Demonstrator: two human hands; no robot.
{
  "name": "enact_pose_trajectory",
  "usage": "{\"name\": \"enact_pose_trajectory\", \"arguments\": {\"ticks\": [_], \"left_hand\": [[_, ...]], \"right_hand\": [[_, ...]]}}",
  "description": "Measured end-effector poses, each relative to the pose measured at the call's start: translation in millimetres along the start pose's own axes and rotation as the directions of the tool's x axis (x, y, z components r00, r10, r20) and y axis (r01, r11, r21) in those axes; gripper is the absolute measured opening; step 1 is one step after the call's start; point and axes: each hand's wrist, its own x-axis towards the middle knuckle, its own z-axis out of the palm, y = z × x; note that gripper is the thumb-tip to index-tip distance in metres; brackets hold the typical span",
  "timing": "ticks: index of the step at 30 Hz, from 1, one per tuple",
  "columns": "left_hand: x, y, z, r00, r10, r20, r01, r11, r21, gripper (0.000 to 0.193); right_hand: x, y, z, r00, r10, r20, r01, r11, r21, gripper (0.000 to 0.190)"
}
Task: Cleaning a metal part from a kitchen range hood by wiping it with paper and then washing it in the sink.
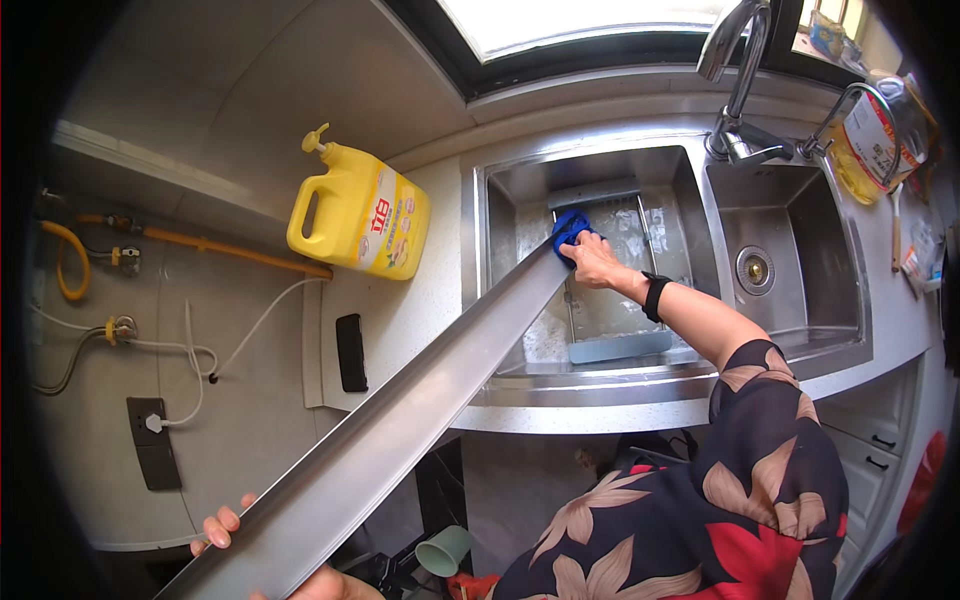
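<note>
A long stainless-steel channel-shaped panel slants from the lower left up over the left sink basin. Near its lower end my left hand grips it, fingertips over the far edge and the rest beneath or out of frame. My right hand presses a bunched blue cloth against the panel's upper end. Below that hand, a rack with grey end pieces and metal rods sits in the basin, which has suds and water in it.
A yellow detergent jug with a pump and a black phone are on the counter at left. The chrome faucet rises behind the smaller right basin. An oil bottle stands far right. Below the counter is a green cup.
</note>
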Motion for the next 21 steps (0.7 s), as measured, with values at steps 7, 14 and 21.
{"name": "enact_pose_trajectory", "arguments": {"ticks": [7,14,21], "left_hand": [[-2,5,0,0.991,-0.019,0.136,0.038,0.990,-0.136,0.056],[-10,7,8,0.997,0.037,0.071,-0.038,0.999,0.014,0.056],[-14,8,5,0.997,0.007,0.071,-0.002,0.998,-0.061,0.054]], "right_hand": [[37,23,5,0.969,0.194,0.155,-0.157,0.962,-0.225,0.056],[55,20,22,0.996,0.094,0.002,-0.090,0.964,-0.249,0.025],[47,25,23,0.987,0.158,-0.006,-0.156,0.970,-0.184,0.022]]}}
